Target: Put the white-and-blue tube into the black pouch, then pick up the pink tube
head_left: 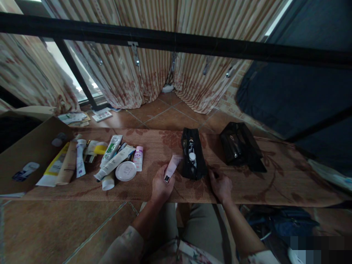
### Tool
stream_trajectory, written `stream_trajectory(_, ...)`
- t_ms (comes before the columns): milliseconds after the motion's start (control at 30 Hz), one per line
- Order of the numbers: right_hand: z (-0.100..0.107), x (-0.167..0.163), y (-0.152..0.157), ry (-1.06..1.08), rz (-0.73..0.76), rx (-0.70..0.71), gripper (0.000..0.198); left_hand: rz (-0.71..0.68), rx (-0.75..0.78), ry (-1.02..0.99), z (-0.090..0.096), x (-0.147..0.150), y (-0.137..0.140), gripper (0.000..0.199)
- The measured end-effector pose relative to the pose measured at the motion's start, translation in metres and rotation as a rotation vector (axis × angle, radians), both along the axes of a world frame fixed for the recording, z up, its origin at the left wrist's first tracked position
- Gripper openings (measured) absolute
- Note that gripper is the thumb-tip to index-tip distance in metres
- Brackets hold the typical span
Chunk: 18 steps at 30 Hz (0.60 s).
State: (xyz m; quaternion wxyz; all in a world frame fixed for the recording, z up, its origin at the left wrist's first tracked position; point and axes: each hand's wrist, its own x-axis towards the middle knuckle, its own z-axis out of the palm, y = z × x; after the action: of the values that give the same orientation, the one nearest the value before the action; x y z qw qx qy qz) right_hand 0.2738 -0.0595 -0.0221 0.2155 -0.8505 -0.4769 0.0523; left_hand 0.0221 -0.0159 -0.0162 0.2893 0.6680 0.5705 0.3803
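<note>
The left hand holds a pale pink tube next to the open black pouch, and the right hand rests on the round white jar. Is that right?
Not quite. In the head view the right hand is at the near edge of the open black pouch, not on the round white jar, which lies untouched among the tubes on the left. The left hand does hold the pale pink tube next to the pouch.

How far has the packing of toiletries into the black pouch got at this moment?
Partly done: the open black pouch already holds at least one small white-capped bottle. In hand: the left hand grips a pale pink tube just beside the pouch, while the right hand rests at the pouch's near edge. Left: a pile of tubes and a round white jar still lie on the mat; a second black pouch sits apart.
</note>
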Motion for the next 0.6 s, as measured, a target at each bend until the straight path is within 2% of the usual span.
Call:
stream_trajectory(167,0.0012,-0.0009,0.0000,0.010,-0.032,-0.053,0.042,0.037,-0.055,-0.069,0.0077,-0.0007,-0.0025,0.040)
stream_trajectory(367,0.0033,-0.0013,-0.0001,0.023,-0.043,-0.076,0.040,0.166,-0.015,-0.180,0.0075,-0.0028,-0.0040,0.041)
stream_trajectory(600,0.0005,0.0005,-0.0001,-0.010,-0.029,-0.095,0.041,0.236,0.011,-0.138,0.0037,-0.0036,-0.0019,0.042)
